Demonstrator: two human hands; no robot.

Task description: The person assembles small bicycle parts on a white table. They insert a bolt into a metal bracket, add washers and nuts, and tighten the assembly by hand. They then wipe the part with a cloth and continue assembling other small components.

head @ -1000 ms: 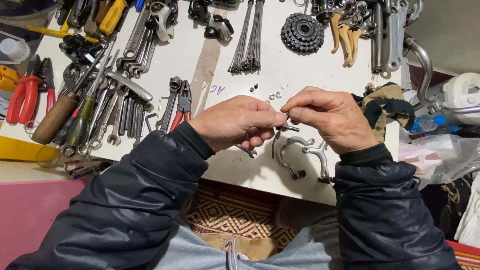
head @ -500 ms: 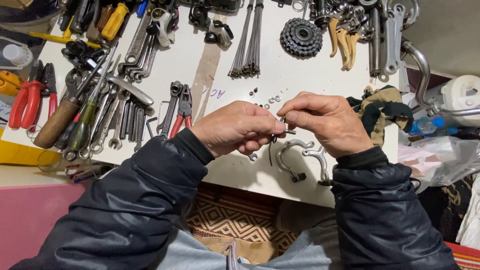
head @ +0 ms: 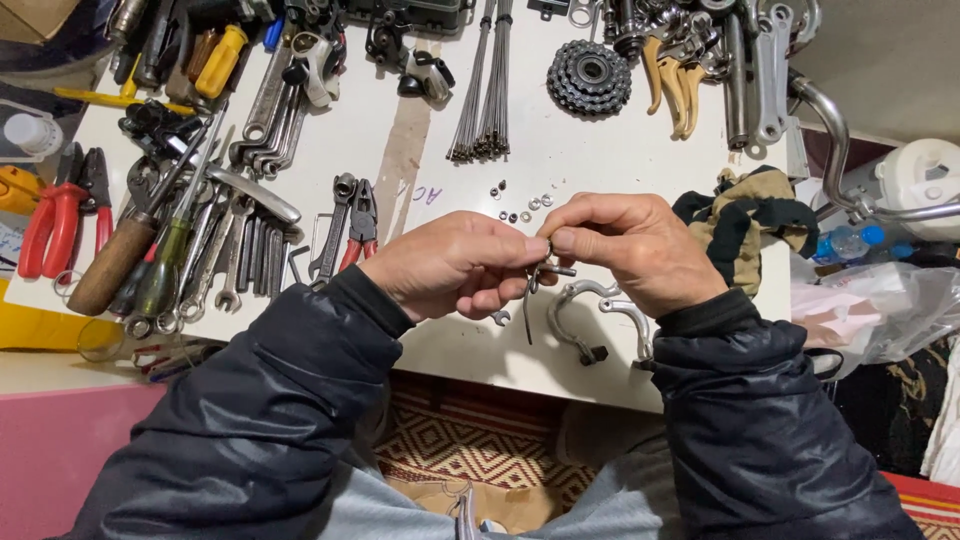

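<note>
Steel bolt [head: 556, 269], small, lies crosswise between both hands, above the bench's near edge. Left hand [head: 455, 265] fingers pinch its left end with a thin spring wire hanging down; right hand [head: 630, 250] fingers clamp on its right end, equally near. Below: alloy brake arms [head: 600, 315] on the white bench [head: 440, 150]. Washers [head: 520, 205] just beyond; wrenches [head: 250, 250] crowd the left edge.

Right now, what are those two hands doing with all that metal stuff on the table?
A person in a dark puffy jacket holds a small metal bolt with a thin wire spring between both hands. The left hand grips it from one side, and the right hand pinches it at the fingertips. Just below lie curved silver brake arms on the white table. Tiny nuts and washers, wrenches and a toothed gear cluster lie around.
</note>
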